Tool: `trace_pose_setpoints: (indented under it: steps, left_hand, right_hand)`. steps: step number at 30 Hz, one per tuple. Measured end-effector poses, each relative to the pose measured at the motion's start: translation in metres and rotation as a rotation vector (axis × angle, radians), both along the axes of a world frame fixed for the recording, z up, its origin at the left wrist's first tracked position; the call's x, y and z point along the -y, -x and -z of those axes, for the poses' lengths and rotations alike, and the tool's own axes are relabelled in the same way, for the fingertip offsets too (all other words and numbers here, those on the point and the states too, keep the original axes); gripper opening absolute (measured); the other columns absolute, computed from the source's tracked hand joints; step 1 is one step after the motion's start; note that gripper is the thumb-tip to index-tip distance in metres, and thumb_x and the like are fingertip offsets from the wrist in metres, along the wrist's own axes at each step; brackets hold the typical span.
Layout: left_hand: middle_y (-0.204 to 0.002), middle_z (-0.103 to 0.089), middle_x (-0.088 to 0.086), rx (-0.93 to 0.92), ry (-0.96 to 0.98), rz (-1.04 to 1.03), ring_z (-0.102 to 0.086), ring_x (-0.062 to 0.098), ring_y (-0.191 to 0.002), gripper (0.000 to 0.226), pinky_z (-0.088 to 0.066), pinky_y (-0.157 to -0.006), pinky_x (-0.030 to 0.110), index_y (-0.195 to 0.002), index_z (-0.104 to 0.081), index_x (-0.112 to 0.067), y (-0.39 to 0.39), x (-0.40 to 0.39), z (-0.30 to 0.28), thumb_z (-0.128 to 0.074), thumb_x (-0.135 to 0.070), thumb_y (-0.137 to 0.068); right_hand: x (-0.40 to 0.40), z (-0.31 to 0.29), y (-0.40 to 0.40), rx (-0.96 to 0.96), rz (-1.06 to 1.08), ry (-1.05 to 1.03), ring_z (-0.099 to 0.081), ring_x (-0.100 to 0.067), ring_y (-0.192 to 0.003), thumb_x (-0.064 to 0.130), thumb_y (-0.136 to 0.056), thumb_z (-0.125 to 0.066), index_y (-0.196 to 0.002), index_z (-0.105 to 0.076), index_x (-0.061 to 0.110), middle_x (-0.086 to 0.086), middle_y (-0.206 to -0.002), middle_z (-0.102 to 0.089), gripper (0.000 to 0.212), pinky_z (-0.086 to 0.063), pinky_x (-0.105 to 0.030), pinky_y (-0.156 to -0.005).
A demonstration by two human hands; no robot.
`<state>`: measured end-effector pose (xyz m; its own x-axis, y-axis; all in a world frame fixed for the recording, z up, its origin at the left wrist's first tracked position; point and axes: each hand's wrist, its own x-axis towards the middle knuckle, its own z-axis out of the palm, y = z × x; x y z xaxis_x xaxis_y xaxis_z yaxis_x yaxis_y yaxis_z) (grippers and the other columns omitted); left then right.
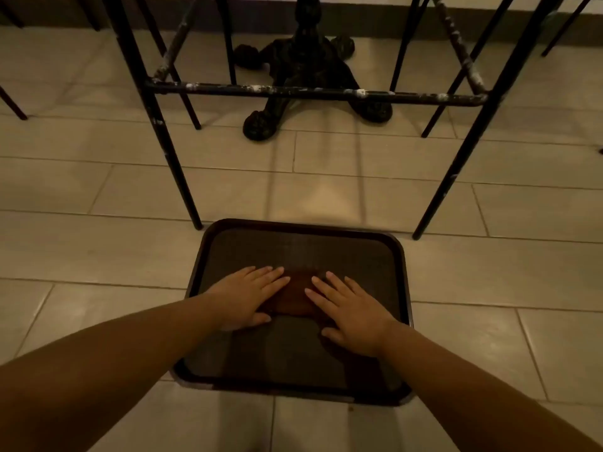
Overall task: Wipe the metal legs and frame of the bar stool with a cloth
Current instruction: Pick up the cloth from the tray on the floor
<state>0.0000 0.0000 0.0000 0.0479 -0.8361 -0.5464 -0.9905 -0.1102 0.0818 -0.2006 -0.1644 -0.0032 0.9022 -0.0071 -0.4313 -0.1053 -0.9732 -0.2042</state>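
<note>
A dark tray (388, 249) lies on the tiled floor in front of me. On it sits a folded reddish-brown cloth (293, 295). My left hand (244, 295) lies flat on the cloth's left side, fingers spread. My right hand (349, 308) lies flat on its right side. Beyond the tray stands the bar stool: a black front left leg (163, 138), a front right leg (463, 161) and a horizontal footrest bar (313, 92) with chipped, whitish patches. Its seat is out of view.
A black ornate table pedestal base (306, 79) stands behind the footrest bar. Legs of other stools (13, 106) show at the left and right edges. A dark skirting strip runs along the far wall.
</note>
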Motion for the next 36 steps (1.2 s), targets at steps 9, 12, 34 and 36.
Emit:
trace_pose_setpoints:
  steps: [9, 12, 34, 36]
  left_hand:
    - [-0.161, -0.004, -0.003, 0.078, 0.041, -0.089, -0.01, 0.017, -0.147, 0.073, -0.004, -0.117, 0.034, -0.152, -0.003, -0.029, 0.009, 0.005, 0.015, -0.045, -0.045, -0.095]
    - [-0.16, -0.012, -0.001, 0.119, 0.057, -0.058, -0.015, 0.019, -0.146, 0.063, -0.005, -0.117, 0.036, -0.152, -0.01, -0.027, 0.01, 0.012, 0.016, -0.041, -0.039, -0.098]
    - [-0.083, -0.068, -0.013, -0.585, 0.278, -0.821, -0.063, 0.003, -0.082, 0.014, -0.046, -0.068, 0.018, -0.078, -0.07, -0.037, -0.026, 0.041, -0.057, -0.065, -0.05, -0.08]
    - [-0.081, -0.072, -0.011, -0.745, 0.296, -0.918, -0.067, 0.003, -0.078, 0.028, -0.05, -0.066, 0.017, -0.079, -0.073, -0.036, -0.027, 0.04, -0.067, -0.077, -0.057, -0.061]
  right_hand:
    - [-0.025, 0.011, -0.006, 0.027, 0.181, -0.023, -0.002, -0.019, -0.149, 0.039, -0.102, -0.032, -0.154, -0.006, 0.026, 0.002, -0.162, -0.003, 0.059, -0.004, -0.037, -0.119]
    - [-0.026, 0.012, -0.008, 0.049, 0.21, -0.016, -0.006, -0.018, -0.149, 0.037, -0.102, -0.031, -0.154, -0.01, 0.027, 0.002, -0.162, -0.008, 0.056, -0.007, -0.038, -0.119]
    - [-0.001, -0.039, -0.066, 0.078, 0.58, -0.451, -0.063, -0.02, -0.097, 0.031, -0.088, -0.061, -0.108, -0.063, 0.026, 0.0, -0.103, -0.068, 0.021, -0.046, -0.028, -0.076]
    - [0.006, -0.048, -0.064, 0.065, 0.601, -0.514, -0.064, -0.017, -0.095, 0.028, -0.087, -0.063, -0.107, -0.065, 0.025, 0.001, -0.102, -0.069, 0.02, -0.045, -0.025, -0.074]
